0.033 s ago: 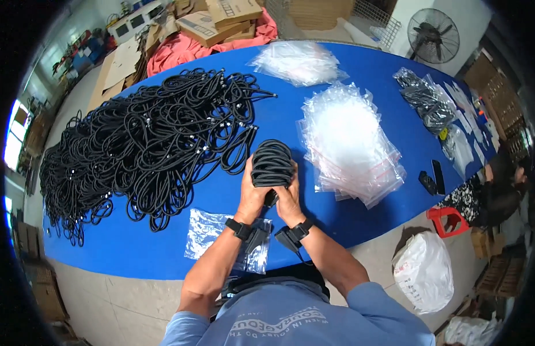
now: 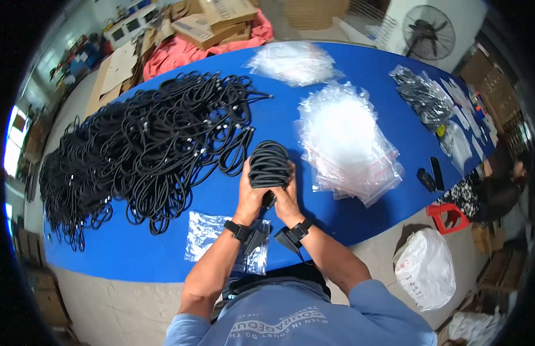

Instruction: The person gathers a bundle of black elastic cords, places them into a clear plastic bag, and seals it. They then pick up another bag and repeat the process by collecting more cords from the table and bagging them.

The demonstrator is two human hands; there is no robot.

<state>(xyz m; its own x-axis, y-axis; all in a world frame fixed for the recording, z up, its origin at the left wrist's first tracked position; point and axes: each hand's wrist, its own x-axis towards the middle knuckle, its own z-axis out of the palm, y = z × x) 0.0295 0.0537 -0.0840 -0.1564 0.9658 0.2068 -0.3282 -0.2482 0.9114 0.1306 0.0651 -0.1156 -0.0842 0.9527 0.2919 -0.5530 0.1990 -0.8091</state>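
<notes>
Both of my hands grip one coiled bundle of black cable [image 2: 268,162] above the blue table [image 2: 359,213]. My left hand [image 2: 250,198] clasps its left side and my right hand [image 2: 286,196] its right side, thumbs toward the coil's lower part. Each wrist wears a black strap. A large heap of loose black cables [image 2: 140,144] spreads over the table's left half, just left of my hands. A stack of clear plastic bags [image 2: 345,141] lies to the right. One clear bag [image 2: 207,236] rests on the table under my left forearm.
Another pile of clear bags [image 2: 293,60] sits at the table's far edge, and bagged black cables [image 2: 423,98] lie far right. A red stool [image 2: 446,216] and a white sack [image 2: 426,268] stand on the floor at right. Cardboard boxes [image 2: 221,20] and a fan [image 2: 428,32] are beyond.
</notes>
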